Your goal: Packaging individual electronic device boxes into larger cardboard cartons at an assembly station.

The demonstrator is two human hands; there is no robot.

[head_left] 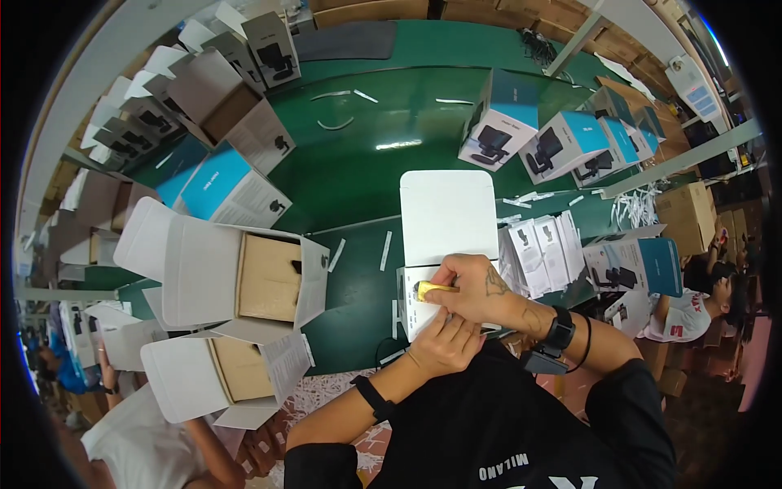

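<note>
In front of me stands a small white box [414, 314] with its white lid [448, 217] folded up and back. My right hand [472, 285] pinches a small yellow object [437, 288] with a dark end against the box's printed face; its exact kind is hard to tell. Just below, my left hand [446, 346] is closed, its fingertips at the near side of the box and partly under the right hand. Whatever the left fingers hold is hidden. Beside the right hand lies a stack of white printed leaflets [538, 257].
Open cartons with brown inserts [269, 281] fill the left. Closed blue-and-white product boxes [498, 122] stand at the far right, and more boxes [236, 187] at the far left. Paper strips [385, 250] lie on the green table [358, 163]. Other people sit at both sides.
</note>
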